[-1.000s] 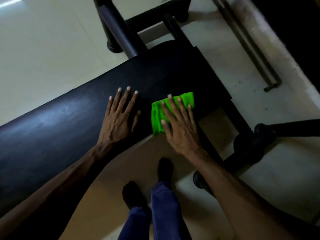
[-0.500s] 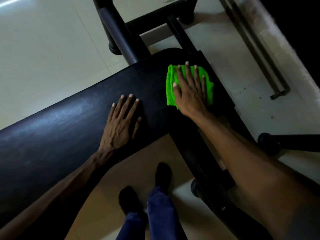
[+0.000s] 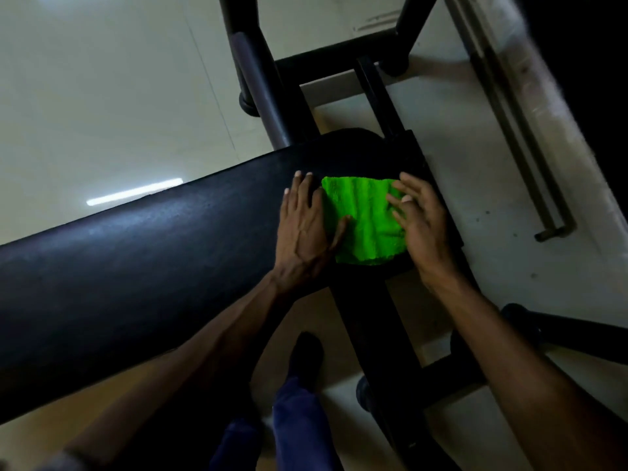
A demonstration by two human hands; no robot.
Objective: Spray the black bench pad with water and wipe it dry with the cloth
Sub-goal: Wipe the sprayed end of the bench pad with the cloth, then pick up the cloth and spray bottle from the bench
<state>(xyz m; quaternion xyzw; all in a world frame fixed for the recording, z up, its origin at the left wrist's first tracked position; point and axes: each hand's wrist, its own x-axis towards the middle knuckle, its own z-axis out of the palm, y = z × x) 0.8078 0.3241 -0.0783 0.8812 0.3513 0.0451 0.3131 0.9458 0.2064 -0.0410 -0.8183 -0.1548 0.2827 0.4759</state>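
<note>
The black bench pad (image 3: pixel 142 266) runs from the lower left to the centre right of the view. A bright green cloth (image 3: pixel 365 222) lies spread flat on the pad's right end. My left hand (image 3: pixel 306 232) lies flat on the pad at the cloth's left edge, thumb touching the cloth. My right hand (image 3: pixel 419 222) rests on the cloth's right edge, fingers apart and slightly curled. Neither hand grips the cloth. No spray bottle is in view.
The bench's black metal frame (image 3: pixel 370 334) runs under the pad, and upright posts (image 3: pixel 261 83) stand beyond it. A metal rod (image 3: pixel 523 158) lies along the floor at the right. My legs in blue trousers (image 3: pixel 299 416) stand below the pad.
The cloth now lies unfolded and wider at the pad's right end. My left hand has slid right to the cloth's edge. My right hand has moved off the cloth's top to its right side.
</note>
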